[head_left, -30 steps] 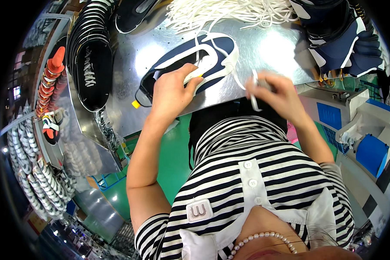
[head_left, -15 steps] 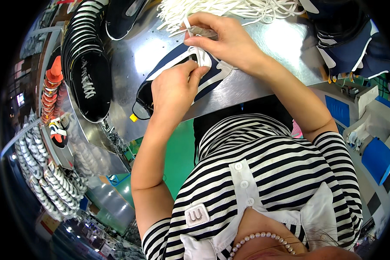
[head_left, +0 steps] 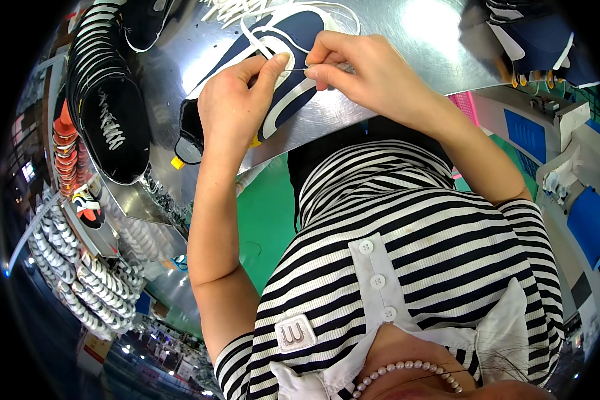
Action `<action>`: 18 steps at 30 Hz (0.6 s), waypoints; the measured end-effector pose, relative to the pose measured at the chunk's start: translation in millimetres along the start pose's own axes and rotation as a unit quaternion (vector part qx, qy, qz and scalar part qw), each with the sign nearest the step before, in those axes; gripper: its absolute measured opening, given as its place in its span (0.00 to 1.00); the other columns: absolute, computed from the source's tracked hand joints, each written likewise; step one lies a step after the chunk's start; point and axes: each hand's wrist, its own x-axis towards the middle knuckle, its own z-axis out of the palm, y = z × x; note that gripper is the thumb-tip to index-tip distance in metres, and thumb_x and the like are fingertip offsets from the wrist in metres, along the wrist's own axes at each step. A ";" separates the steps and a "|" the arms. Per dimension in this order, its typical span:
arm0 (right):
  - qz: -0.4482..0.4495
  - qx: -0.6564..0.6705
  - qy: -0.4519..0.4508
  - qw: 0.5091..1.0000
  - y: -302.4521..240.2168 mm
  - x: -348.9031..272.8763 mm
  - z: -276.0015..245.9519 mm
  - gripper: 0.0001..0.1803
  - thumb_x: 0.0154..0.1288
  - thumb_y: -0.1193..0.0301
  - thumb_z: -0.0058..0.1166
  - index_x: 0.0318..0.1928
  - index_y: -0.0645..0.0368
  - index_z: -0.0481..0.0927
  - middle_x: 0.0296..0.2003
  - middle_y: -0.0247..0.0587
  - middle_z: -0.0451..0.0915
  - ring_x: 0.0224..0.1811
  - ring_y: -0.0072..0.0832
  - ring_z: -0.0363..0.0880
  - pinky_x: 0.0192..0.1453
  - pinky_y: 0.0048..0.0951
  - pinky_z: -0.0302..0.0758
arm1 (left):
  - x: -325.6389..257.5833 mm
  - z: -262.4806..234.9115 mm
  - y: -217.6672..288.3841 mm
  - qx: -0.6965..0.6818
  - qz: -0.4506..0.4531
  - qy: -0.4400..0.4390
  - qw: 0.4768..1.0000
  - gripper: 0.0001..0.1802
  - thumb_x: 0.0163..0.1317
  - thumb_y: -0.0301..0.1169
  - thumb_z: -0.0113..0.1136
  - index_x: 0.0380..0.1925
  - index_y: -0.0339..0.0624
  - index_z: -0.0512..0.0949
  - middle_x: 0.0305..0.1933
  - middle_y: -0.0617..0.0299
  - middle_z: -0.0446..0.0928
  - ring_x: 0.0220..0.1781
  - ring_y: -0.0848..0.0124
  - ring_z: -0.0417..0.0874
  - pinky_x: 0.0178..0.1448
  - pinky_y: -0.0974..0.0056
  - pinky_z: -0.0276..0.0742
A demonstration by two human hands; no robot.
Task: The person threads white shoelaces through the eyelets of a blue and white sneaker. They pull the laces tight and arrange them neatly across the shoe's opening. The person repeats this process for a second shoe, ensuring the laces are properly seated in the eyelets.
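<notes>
A navy shoe upper (head_left: 305,28) with white trim lies slantwise over the steel table's near edge, its heel end toward the lower left. My left hand (head_left: 237,97) pinches the upper's white eyelet edge between thumb and fingers. To its right, my right hand (head_left: 363,67) is closed on a thin metal needle-like tool (head_left: 296,69); its tip reaches the eyelet edge by my left thumb. A white shoelace (head_left: 248,32) runs from the eyelets and loops loosely across the toe. My fingers hide the tool's handle and the tip's exact place.
More white laces (head_left: 230,9) lie in a pile at the far side of the steel table (head_left: 393,50). A long row of nested black shoe uppers (head_left: 117,130) stands at left. Other navy uppers (head_left: 533,43) sit at far right, above a grey machine (head_left: 560,123).
My right hand has come down from the far side of the upper to its right side, bringing the tool's tip to the eyelet edge. The lace now loops over the toe. The view has shifted.
</notes>
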 end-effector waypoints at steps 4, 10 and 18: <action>-0.025 -0.121 -0.026 0.992 -7.4 5.3 -6.2 0.08 0.64 0.66 0.58 0.34 0.58 0.79 0.24 0.39 0.83 0.30 0.38 0.82 0.34 0.39 0.75 | -1.7 0.9 -8.8 -0.051 0.033 -0.025 0.998 0.23 0.67 0.51 0.57 0.29 0.42 0.83 0.16 0.59 0.73 0.20 0.65 0.72 0.30 0.62 0.68; -0.068 -0.245 -0.040 0.966 -19.0 7.4 -0.7 0.06 0.55 0.71 0.60 0.33 0.58 0.78 0.26 0.40 0.82 0.34 0.42 0.83 0.36 0.42 0.77 | -24.2 4.7 -8.7 -0.044 0.209 0.033 0.976 0.12 0.58 0.26 0.65 0.43 0.37 0.82 0.38 0.50 0.84 0.38 0.53 0.85 0.42 0.58 0.78; -0.030 -0.220 -0.031 0.974 -18.5 -2.5 14.7 0.08 0.66 0.71 0.57 0.41 0.60 0.74 0.29 0.47 0.82 0.33 0.41 0.84 0.36 0.35 0.78 | -33.9 8.7 -13.6 0.086 0.268 0.121 0.952 0.12 0.58 0.23 0.63 0.44 0.41 0.82 0.28 0.56 0.77 0.26 0.59 0.79 0.30 0.60 0.72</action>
